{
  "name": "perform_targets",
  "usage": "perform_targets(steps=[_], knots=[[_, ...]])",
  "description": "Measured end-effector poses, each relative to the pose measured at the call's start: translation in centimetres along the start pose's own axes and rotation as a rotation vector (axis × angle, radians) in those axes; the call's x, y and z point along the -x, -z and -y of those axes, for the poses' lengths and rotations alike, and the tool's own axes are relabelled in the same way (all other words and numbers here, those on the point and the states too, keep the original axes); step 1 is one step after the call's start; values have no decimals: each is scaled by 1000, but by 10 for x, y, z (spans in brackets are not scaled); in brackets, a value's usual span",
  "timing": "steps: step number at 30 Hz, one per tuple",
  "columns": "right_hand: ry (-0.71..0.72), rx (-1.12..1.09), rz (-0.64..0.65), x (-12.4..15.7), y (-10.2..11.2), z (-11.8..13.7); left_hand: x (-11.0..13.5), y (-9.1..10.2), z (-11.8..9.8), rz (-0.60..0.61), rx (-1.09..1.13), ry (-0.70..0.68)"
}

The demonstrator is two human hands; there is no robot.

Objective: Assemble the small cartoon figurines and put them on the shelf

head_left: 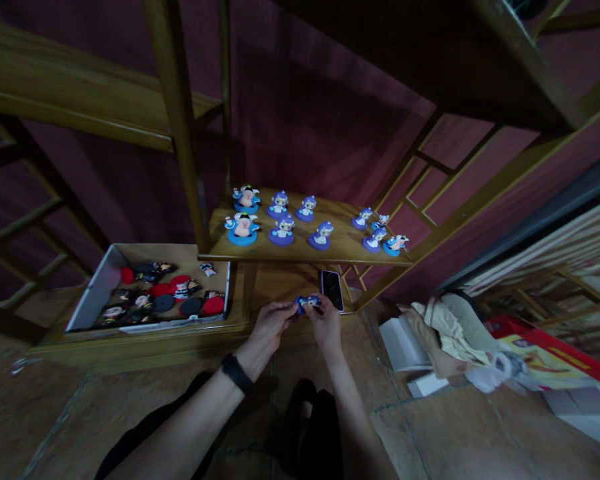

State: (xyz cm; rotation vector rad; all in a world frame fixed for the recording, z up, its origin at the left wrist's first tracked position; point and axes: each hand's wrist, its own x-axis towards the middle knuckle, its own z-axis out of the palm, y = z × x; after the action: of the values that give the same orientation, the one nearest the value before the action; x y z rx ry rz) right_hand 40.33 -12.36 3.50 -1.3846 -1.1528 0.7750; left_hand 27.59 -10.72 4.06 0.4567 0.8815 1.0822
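My left hand (270, 323) and my right hand (326, 323) meet in front of a low wooden shelf, and both pinch one small blue figurine (307, 303) between their fingertips. A black band sits on my left wrist. Just behind my right hand a dark phone (332, 290) lies on the bottom board. On the shelf board (340, 250) above stand several blue-based figurines (283, 230), two of them larger with pale bodies (242, 229).
A white-walled box (97, 287) of several red and black figurines lies at the left on the bottom board. Wooden uprights (180, 127) frame the shelf. White boxes (403, 343), cloth and a red printed carton (545, 357) lie on the tiled floor at right.
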Motion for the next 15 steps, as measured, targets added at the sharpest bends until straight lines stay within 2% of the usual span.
perform_targets(steps=[6, 8, 15], knots=[[-28, -54, -61, 0, -7, -4, 8, -7, 6, -115, -154, -227], [-35, -75, -58, 0, -8, -5, 8, -7, 5, -120, -196, -252], [36, -7, 30, 5, 0, -3, 4, 6, -2, 3, -149, -50]])
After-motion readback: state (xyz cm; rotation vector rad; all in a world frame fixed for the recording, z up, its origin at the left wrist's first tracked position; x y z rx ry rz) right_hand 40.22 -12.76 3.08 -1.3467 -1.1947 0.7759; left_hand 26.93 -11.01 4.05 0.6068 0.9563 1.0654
